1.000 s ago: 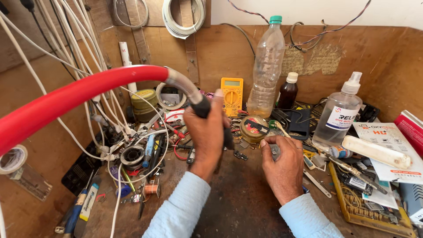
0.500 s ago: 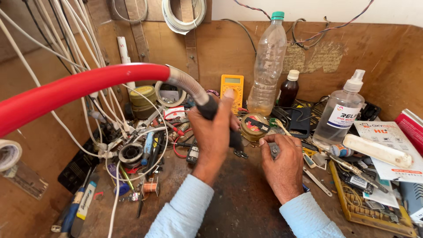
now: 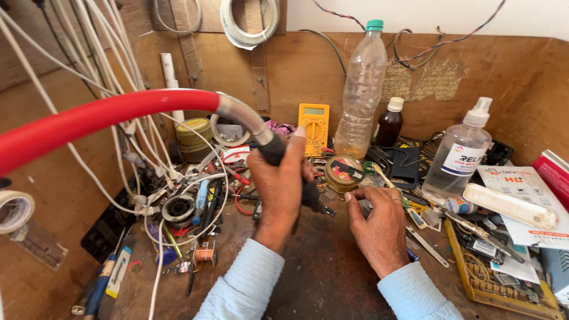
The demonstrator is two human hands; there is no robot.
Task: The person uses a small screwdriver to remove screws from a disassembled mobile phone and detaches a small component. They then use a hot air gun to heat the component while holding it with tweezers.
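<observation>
My left hand (image 3: 278, 189) grips the black handle of a hot-air tool (image 3: 296, 178) whose nozzle tip (image 3: 326, 210) points down and right toward the bench. A red hose (image 3: 101, 121) with a grey ribbed collar (image 3: 240, 115) runs from the tool off to the left. My right hand (image 3: 379, 222) rests on the dark bench just right of the nozzle, its fingers pinched around a small dark part (image 3: 364, 207) that is mostly hidden. A round tin with a red label (image 3: 344, 172) sits right behind both hands.
A yellow multimeter (image 3: 314, 127), a clear plastic bottle (image 3: 361, 95), a small brown bottle (image 3: 389, 124) and a spray bottle (image 3: 459, 154) stand along the back wall. White cables (image 3: 95, 65) and tools clutter the left. A circuit board (image 3: 492, 278) and papers lie at right.
My left hand has shifted the tool slightly and lowered the nozzle toward my right hand. The right hand has barely moved.
</observation>
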